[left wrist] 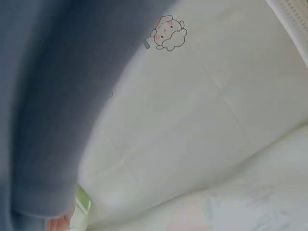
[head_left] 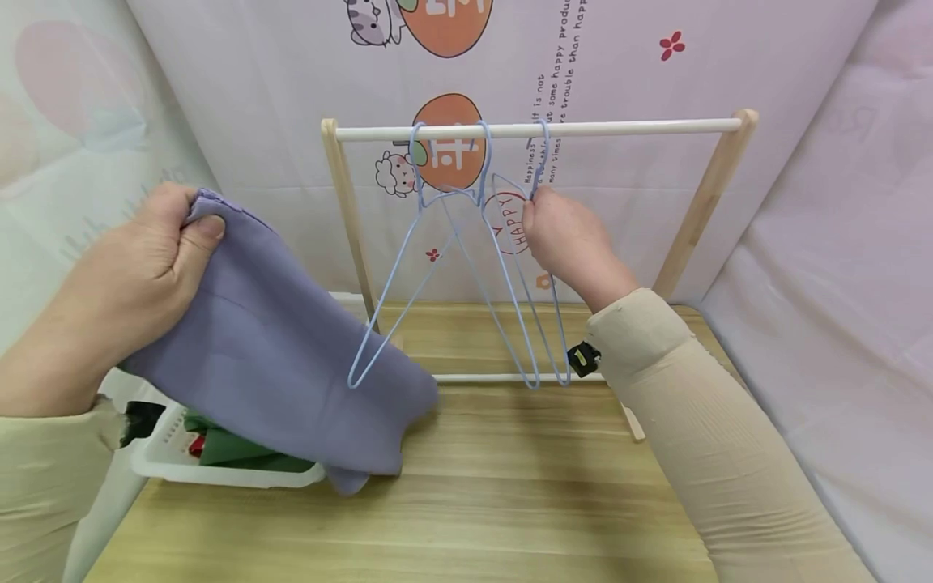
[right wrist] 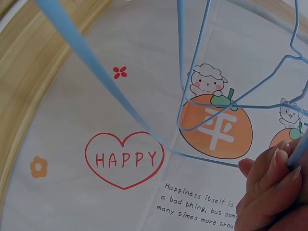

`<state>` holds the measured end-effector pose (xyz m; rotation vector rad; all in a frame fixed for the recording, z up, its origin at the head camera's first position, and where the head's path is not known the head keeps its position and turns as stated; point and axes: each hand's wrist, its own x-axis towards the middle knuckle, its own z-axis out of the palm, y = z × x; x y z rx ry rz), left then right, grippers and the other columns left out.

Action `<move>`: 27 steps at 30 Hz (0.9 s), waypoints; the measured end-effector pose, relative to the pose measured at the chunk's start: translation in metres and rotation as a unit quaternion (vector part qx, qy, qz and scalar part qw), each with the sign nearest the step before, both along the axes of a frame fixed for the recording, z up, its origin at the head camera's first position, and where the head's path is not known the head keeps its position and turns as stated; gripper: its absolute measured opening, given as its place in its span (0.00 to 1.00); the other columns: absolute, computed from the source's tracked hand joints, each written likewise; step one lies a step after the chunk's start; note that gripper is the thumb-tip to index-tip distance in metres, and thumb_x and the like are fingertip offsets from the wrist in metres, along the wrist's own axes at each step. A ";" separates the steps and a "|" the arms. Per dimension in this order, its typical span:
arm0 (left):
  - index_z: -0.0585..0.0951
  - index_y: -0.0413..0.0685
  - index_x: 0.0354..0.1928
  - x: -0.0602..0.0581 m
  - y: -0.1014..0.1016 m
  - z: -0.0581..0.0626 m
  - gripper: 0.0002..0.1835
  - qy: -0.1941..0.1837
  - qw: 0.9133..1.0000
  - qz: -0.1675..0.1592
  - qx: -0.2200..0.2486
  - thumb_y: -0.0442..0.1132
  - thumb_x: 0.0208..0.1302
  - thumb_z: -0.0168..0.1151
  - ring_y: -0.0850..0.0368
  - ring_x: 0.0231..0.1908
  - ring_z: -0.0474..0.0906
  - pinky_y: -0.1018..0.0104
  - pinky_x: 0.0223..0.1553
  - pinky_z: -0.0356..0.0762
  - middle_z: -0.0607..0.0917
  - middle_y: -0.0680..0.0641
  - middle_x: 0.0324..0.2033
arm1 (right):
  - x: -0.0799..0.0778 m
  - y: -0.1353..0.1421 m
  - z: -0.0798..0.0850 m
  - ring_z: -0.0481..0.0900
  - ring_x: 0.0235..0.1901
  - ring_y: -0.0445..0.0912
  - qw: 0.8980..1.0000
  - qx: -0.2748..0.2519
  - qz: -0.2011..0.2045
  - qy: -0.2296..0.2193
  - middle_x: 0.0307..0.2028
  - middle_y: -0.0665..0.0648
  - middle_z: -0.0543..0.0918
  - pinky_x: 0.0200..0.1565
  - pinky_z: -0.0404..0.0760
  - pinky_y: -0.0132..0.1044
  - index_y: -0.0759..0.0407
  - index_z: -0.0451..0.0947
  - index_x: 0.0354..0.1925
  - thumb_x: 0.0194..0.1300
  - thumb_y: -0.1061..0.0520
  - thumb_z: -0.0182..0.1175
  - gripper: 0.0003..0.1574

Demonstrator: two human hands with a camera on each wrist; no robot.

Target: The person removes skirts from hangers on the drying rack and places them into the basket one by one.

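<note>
My left hand pinches a purple-grey cloth garment by its edge between thumb and fingers. The fabric hangs down to the right over the basket and tabletop; its exact kind cannot be told. In the left wrist view the garment blurs across the left side. My right hand grips a blue wire hanger just below its hook, which is over the rack's white rod. Two more blue hangers hang to its left, one by its hook. In the right wrist view my curled fingers hold the wire.
A white basket with green and red cloth stands at the left, partly under the garment. The rack's wooden posts stand on the wood-grain table. Printed white sheets enclose the back and sides.
</note>
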<state>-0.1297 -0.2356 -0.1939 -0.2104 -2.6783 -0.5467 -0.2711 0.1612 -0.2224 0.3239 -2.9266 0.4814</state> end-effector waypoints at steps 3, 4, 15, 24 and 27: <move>0.66 0.44 0.64 -0.002 0.003 0.002 0.23 0.000 1.000 -0.004 -0.001 0.54 0.84 0.42 0.29 0.45 0.71 0.36 0.48 0.62 0.76 0.31 0.51 | 0.000 0.000 -0.001 0.80 0.38 0.57 1.000 0.002 0.001 0.001 0.43 0.64 0.82 0.42 0.80 0.53 0.68 0.72 0.60 0.84 0.49 0.30 0.31; 0.67 0.44 0.64 -0.002 0.004 0.004 0.24 -0.002 1.000 -0.005 -0.003 0.55 0.83 0.45 0.29 0.46 0.71 0.35 0.49 0.63 0.76 0.31 0.52 | 0.000 0.000 -0.001 0.80 0.38 0.57 1.000 0.002 0.001 0.001 0.43 0.64 0.82 0.43 0.80 0.53 0.68 0.72 0.60 0.84 0.49 0.29 0.31; 0.78 0.47 0.38 -0.002 -0.014 0.022 0.18 -0.056 0.996 0.009 -0.076 0.55 0.68 0.69 0.51 0.28 0.77 0.65 0.30 0.66 0.81 0.42 0.30 | -0.001 -0.001 -0.003 0.80 0.37 0.57 1.000 -0.006 0.004 0.000 0.44 0.64 0.82 0.40 0.80 0.52 0.67 0.72 0.60 0.84 0.49 0.29 0.31; 0.70 0.54 0.29 0.004 -0.028 0.031 0.18 0.024 0.989 -0.030 -0.144 0.49 0.80 0.55 0.64 0.20 0.66 0.68 0.25 0.58 0.71 0.51 0.18 | -0.001 -0.003 -0.002 0.80 0.39 0.57 1.000 -0.013 0.002 -0.009 0.46 0.65 0.82 0.42 0.80 0.52 0.67 0.71 0.63 0.84 0.48 0.30 0.32; 0.69 0.53 0.30 0.006 -0.025 0.033 0.18 0.041 0.987 -0.023 -0.156 0.50 0.82 0.52 0.64 0.17 0.63 0.66 0.23 0.57 0.69 0.51 0.17 | -0.001 -0.003 -0.002 0.80 0.39 0.58 1.000 -0.013 0.000 -0.013 0.46 0.65 0.82 0.42 0.80 0.52 0.67 0.71 0.63 0.84 0.48 0.30 0.32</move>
